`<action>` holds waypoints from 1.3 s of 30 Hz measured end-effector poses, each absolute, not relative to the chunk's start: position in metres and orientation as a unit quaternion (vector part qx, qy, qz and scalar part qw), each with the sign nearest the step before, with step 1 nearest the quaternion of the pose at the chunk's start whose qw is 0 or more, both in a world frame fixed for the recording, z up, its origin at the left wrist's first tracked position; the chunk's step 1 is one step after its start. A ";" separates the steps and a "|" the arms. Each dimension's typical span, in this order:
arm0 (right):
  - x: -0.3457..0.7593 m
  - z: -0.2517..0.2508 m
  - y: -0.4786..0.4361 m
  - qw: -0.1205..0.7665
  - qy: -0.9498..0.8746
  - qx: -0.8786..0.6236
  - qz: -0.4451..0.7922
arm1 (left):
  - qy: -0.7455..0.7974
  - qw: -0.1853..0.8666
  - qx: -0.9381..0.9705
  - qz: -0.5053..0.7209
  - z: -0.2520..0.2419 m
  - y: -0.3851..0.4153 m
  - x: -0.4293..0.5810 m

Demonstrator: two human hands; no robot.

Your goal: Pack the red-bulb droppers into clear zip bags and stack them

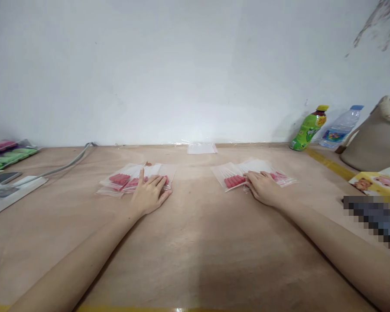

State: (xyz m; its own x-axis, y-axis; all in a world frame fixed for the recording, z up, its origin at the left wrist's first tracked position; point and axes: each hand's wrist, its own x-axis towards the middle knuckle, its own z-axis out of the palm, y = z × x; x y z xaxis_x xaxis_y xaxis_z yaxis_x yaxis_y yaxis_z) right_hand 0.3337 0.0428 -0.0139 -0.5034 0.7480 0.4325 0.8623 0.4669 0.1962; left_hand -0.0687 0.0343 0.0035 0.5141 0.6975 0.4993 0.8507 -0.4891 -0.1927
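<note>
My left hand lies flat with its fingers spread over a pile of clear plastic bags on the table. Rows of small pinkish-red pieces show through the plastic; their kind is hard to make out. Across from it, my right hand rests palm down on a second group of similar bags, fingers slightly bent over them. Red pieces are visible to the left of that hand and partly beyond its fingertips. Neither hand grips a bag; both cover part of their pile.
Against the wall lies a flat clear bag. At right are a green bottle, a water bottle, a beige bucket-shaped container and a yellow printed packet. On the left are a grey cable, a phone and bagged coloured items.
</note>
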 end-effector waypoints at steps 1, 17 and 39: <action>0.336 -0.014 0.040 0.144 -0.840 -0.482 -0.202 | -0.456 0.202 -0.848 -0.180 0.003 0.034 -0.067; 0.256 -0.003 0.029 0.276 -0.881 -0.335 -0.189 | -0.435 0.013 -0.839 -0.326 -0.015 0.034 0.055; 0.245 -0.019 0.050 0.321 -0.848 -0.348 -0.240 | -0.373 -0.057 -0.885 -0.274 -0.012 0.042 0.018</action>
State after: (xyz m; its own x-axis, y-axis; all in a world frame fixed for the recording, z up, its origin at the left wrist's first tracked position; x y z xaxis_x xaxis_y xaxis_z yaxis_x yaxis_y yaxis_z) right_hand 0.2452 0.0499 -0.0185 -0.5528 0.4357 0.7103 0.7430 0.6436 0.1835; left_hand 0.0176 0.0423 -0.0122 0.5719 0.6912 0.4418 0.6287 -0.7153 0.3053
